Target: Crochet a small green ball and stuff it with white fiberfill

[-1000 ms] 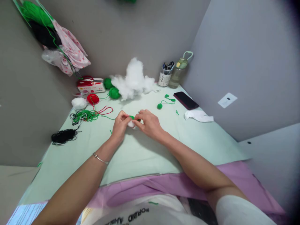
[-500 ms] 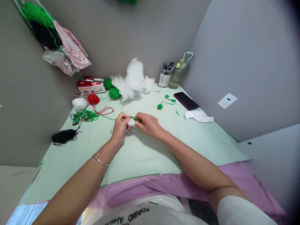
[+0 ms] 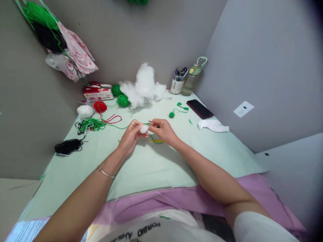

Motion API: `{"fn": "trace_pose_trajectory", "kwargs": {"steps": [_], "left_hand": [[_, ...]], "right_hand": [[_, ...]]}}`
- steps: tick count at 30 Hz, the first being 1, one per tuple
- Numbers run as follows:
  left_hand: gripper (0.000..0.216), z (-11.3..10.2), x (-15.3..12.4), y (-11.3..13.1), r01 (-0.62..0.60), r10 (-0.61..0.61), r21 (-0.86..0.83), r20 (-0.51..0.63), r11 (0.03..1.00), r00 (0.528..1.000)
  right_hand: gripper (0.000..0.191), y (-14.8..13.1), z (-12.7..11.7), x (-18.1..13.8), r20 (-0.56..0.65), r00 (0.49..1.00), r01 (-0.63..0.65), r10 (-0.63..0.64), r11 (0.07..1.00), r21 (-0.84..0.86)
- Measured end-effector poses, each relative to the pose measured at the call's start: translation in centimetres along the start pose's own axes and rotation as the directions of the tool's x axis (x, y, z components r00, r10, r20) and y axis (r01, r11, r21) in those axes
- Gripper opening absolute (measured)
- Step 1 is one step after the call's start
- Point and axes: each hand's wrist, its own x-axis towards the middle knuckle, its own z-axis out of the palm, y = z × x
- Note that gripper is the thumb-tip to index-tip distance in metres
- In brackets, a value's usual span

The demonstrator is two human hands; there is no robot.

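Observation:
My left hand [image 3: 130, 136] and my right hand [image 3: 163, 130] meet over the middle of the pale green table [image 3: 156, 164]. Both pinch a small white ball of stuffing [image 3: 144, 128] held between their fingertips. A green yarn strand [image 3: 118, 127] runs from the ball leftward to a tangle of green yarn [image 3: 91, 124]. A thin metal tool tip [image 3: 149, 121] shows at my right fingers. A yellow and green loop of thread [image 3: 156, 140] lies on the table under my right hand.
White stuffing heap [image 3: 144, 86], green yarn balls [image 3: 123, 99], red yarn ball [image 3: 100, 107], white ball [image 3: 85, 111] and a red-white box [image 3: 98, 93] sit at the back. Black yarn [image 3: 67, 146] lies left. Phone [image 3: 200, 108], tissue [image 3: 213, 125], pen cup [image 3: 178, 81], bottle [image 3: 192, 77] stand right.
Both hands have lifted slightly off the table and the white ball has come more into view between the fingertips. The yellow and green thread loop under my right hand is now uncovered.

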Motion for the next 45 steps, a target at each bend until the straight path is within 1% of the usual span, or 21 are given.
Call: {"fn": "trace_pose_trajectory", "kwargs": {"steps": [4, 8, 14, 19, 22, 25, 30, 33, 36, 40, 42, 45], "left_hand": [[0.035, -0.1, -0.1, 0.5, 0.024, -0.024, 0.0, 0.059, 1.0, 0.998], [0.042, 0.0, -0.1, 0.3, 0.011, -0.013, 0.029, 0.051, 1.0, 0.999], [0.043, 0.0, 0.3, -0.9, -0.047, 0.051, 0.091, -0.034, 0.995, 0.998], [0.041, 0.3, 0.9, -2.1, -0.108, 0.134, 0.167, -0.149, 0.98, 0.98], [0.038, 0.4, 1.1, -2.3, -0.112, 0.146, 0.184, -0.183, 0.977, 0.972], [0.036, 0.3, 1.0, -1.9, -0.083, 0.107, 0.158, -0.151, 0.984, 0.983], [0.033, 0.3, 0.3, -0.6, -0.025, 0.028, 0.061, -0.052, 0.998, 0.998], [0.036, 0.1, 0.2, 0.0, -0.015, 0.015, 0.023, -0.02, 1.0, 1.0], [0.039, -0.1, 0.2, 0.3, -0.004, 0.004, 0.025, -0.005, 1.0, 1.0], [0.045, -0.5, 0.4, -0.1, -0.012, 0.013, 0.067, -0.008, 0.998, 1.0], [0.043, -0.4, 0.5, -0.6, -0.034, 0.037, 0.094, -0.034, 0.995, 0.999], [0.04, 0.0, 0.7, -1.4, -0.08, 0.094, 0.138, -0.104, 0.987, 0.99]], "right_hand": [[0.029, -0.2, 0.0, -0.1, -0.037, 0.999, -0.021, 0.02, 1.0, -0.011], [0.026, -0.7, -0.1, -0.5, -0.026, 1.0, -0.019, 0.017, 0.998, -0.058], [0.017, -1.7, -0.1, -1.3, 0.048, 0.998, 0.056, -0.05, 0.987, -0.149], [0.019, -2.3, 0.6, -1.8, 0.067, 0.995, 0.089, -0.077, 0.975, -0.205], [0.017, -2.2, 1.0, -1.9, 0.072, 0.993, 0.108, -0.094, 0.969, -0.223], [0.013, -1.9, 1.1, -1.7, 0.067, 0.994, 0.105, -0.092, 0.967, -0.232], [0.018, -1.0, 0.8, -1.0, 0.008, 0.999, 0.052, -0.051, 0.978, -0.204], [0.019, -0.6, 0.5, -0.7, -0.016, 0.999, 0.025, -0.028, 0.985, -0.172], [0.019, -0.3, 0.3, -0.6, -0.026, 1.0, 0.004, -0.009, 0.989, -0.151], [0.019, -0.3, 0.3, -0.7, -0.005, 1.0, -0.004, 0.003, 0.99, -0.139], [0.017, -0.5, 0.3, -0.9, 0.023, 1.0, 0.007, -0.004, 0.99, -0.141], [0.013, -0.9, 0.6, -1.2, 0.07, 0.997, 0.044, -0.034, 0.987, -0.155]]}}
